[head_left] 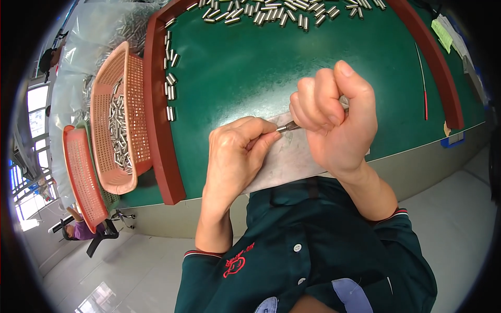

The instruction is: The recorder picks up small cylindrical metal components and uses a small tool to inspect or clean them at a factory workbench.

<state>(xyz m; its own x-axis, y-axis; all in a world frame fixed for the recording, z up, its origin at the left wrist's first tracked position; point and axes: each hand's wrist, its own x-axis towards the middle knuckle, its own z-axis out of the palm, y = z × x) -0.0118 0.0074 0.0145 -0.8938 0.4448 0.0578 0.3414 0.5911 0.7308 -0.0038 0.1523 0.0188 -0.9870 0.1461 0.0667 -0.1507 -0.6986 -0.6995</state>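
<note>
Between thumb and fingertips, my left hand pinches a small shiny metal cylinder, mostly covered by the fingers. My right hand is closed in a fist around a hand tool with a dark metal shank; the palm hides most of its handle. The shank meets the cylinder's right end; whether it reaches inside I cannot tell. Both hands are above a pale sheet lying at the near edge of the green table. Many similar metal cylinders lie loose at the far side.
Dark red rails border the table, with a few cylinders along the left one. Beyond it stand a pink basket of metal pieces, a red basket and clear plastic bags. A thin red-handled tool lies at right.
</note>
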